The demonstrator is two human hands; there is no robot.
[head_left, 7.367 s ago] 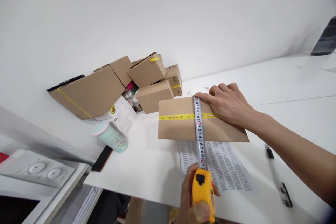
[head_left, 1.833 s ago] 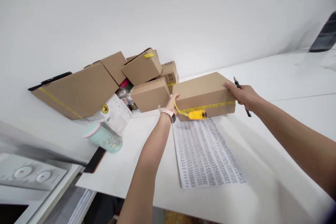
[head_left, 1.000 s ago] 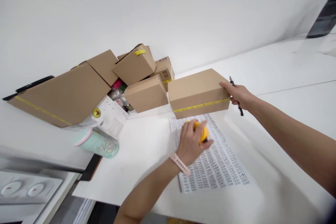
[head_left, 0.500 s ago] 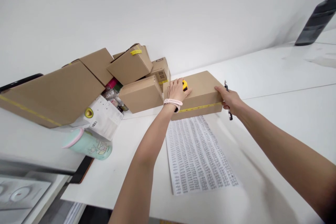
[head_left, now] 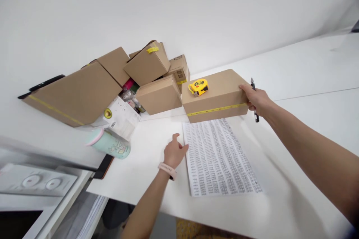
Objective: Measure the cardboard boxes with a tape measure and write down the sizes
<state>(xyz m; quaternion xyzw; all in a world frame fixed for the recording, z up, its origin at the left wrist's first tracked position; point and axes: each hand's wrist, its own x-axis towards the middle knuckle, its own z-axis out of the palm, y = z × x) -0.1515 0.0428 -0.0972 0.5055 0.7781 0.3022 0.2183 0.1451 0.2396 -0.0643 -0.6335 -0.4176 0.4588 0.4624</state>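
A closed cardboard box (head_left: 218, 86) with a yellow measuring-tape strip along its front rests at the top of a printed sheet (head_left: 218, 160). On its left end lies a yellow tape measure (head_left: 199, 87). My right hand (head_left: 257, 100) grips the box's right end, thumb on top, while a black pen (head_left: 256, 115) is held in the same fingers, pointing up. My left hand (head_left: 174, 152), with a pale pink wristband, hovers at the sheet's left edge, thumb and index finger apart, holding nothing. Its other fingers are partly hidden.
Several cardboard boxes (head_left: 159, 95) are grouped at the back left against the wall. Before them stand a white package with an avocado picture (head_left: 123, 119) and a mint tumbler (head_left: 112, 145) lying at the table's left edge. A white appliance with dials (head_left: 36, 181) is at lower left.
My left hand has let go of the tape measure on the box and drawn back toward me, down to the paper's left edge. My right hand keeps its hold on box and pen.
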